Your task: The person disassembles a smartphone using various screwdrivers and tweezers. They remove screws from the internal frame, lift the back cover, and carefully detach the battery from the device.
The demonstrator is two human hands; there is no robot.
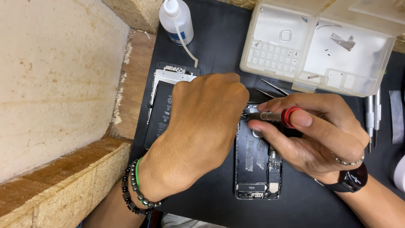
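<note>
Head view, looking down on a black work mat (211, 50) over a wooden counter (63, 181). Opened smartphone body (258, 169) lies near the mat's middle, lower end toward the front edge, insides exposed: bare tray with adhesive strips, small boards and connector at the bottom. Battery looks gone from the body, though that's partly hidden. Detached screen panel (162, 105) lies just beside it to the left, back side up, metal shield showing.

Left hand (198, 135) curled, knuckles up, covering the phone's upper left part; fingertips hidden, so can't tell what it presses or grips. Right hand (316, 135) pinches a precision screwdriver (276, 116) with a red cap, shaft lying nearly flat, tip at the top end of the phone body beside the left hand's fingers. Watch and ring on the right, bead bracelet on the left.

Progress, judging by layout: teardown well along, screen off, small brackets and screws already in the clear plastic parts box (320, 46) at the mat's far right. Boards and bottom assembly remain in place.

Also: squeeze bottle (176, 19) at the far edge, tweezers (274, 87) by the box, spare drivers (373, 116) at the right edge.
</note>
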